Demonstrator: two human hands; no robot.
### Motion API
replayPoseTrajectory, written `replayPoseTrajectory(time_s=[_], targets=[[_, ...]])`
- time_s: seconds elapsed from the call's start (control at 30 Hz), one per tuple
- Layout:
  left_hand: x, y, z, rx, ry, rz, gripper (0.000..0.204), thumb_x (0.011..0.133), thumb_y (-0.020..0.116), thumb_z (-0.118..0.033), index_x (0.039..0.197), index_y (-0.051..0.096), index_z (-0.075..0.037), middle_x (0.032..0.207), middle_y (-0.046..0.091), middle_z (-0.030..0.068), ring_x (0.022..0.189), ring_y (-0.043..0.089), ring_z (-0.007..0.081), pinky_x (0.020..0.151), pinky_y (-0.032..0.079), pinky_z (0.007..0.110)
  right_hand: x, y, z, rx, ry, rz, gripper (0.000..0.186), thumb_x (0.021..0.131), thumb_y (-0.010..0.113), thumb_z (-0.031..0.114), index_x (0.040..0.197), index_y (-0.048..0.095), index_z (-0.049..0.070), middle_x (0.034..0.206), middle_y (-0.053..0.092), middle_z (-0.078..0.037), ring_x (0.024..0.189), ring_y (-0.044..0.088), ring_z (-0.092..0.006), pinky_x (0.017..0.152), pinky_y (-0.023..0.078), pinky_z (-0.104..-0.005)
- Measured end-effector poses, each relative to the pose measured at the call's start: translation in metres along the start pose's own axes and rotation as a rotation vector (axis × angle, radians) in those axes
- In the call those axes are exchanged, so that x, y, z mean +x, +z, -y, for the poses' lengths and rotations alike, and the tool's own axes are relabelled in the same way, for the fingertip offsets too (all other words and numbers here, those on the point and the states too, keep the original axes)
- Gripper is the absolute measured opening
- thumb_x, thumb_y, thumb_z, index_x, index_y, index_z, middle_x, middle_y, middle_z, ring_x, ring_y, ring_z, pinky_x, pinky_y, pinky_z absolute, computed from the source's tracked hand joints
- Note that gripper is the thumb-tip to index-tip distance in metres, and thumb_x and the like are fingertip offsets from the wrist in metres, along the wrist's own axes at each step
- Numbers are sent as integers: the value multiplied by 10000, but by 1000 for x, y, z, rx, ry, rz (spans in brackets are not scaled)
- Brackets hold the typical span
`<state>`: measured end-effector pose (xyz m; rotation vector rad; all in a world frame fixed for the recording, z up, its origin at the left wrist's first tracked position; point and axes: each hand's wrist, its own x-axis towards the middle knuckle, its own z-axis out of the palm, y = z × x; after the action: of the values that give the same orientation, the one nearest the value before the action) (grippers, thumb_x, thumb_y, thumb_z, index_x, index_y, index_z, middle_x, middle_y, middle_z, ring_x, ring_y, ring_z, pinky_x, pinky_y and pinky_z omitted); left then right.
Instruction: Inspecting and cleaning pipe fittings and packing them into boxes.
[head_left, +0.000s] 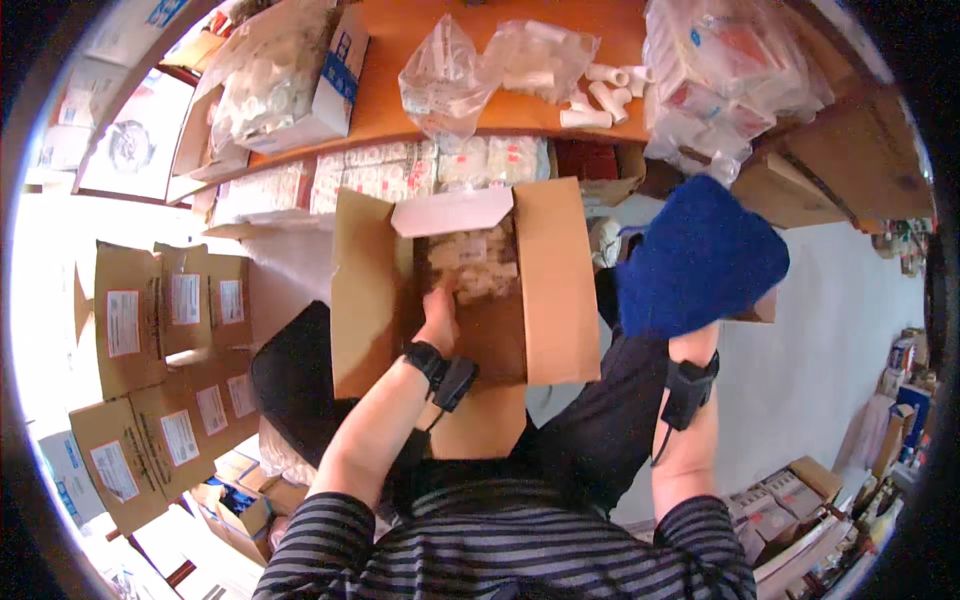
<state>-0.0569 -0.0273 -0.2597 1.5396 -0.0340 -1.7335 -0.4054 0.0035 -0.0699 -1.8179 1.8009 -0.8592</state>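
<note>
Brown cardboard carton (558, 290) surrounds the left hand (438, 310), finger pose unclear, below the pale parts (485, 265); blue cloth (705, 258) hides the right hand, farther off, grip untellable.

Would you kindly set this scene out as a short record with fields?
Left hand: inside the cardboard box, by small pale pieces; contact unclear
Right hand: hidden by a blue cloth
Box: open, flaps spread, between the person's legs
Orange surface: bears clear plastic bags and white tubes
Far left: brown cartons with white labels
</note>
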Motion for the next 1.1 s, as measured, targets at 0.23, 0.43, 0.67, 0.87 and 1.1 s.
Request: replayPoseTrajectory(time_s=[0.23,0.43,0.67,0.87,1.1], targets=[[48,-15,21,48,25,-41,383,839,573,-318,1092,558,-30,1020,601,71,904,581,225,787,489,367,23,-6,43,-33,143,-5,358,842,556,230,1136,538,26,1178,550,-129,1095,505,-274,906,385,-363],[17,-5,2,195,82,-326,576,745,658,-292,1185,493,41,1189,539,99,1018,518,232,872,409,356,26,-1,35,-47,126,-31,344,829,559,241,1107,544,38,1149,555,-124,1072,511,-277,892,387,-371],[13,-8,-12,39,-69,130,234,821,570,-264,978,547,-93,839,533,31,688,487,147,595,400,290,26,-1,39,-74,97,-55,328,815,563,252,1073,552,52,1115,560,-119,1047,517,-281,876,389,-381],[-89,5,-51,87,-11,162,59,843,524,-182,827,517,-125,645,428,-27,492,359,79,408,222,188,29,-1,40,-113,44,-89,314,802,566,263,1045,558,64,1087,564,-114,1024,523,-284,863,391,-389],[-245,7,-101,1052,558,224,402,774,551,24,1166,467,38,1127,528,127,1030,517,209,890,400,322,39,-5,48,-207,-27,-167,298,787,570,275,1011,565,78,1053,569,-108,998,529,-288,847,393,-398]])
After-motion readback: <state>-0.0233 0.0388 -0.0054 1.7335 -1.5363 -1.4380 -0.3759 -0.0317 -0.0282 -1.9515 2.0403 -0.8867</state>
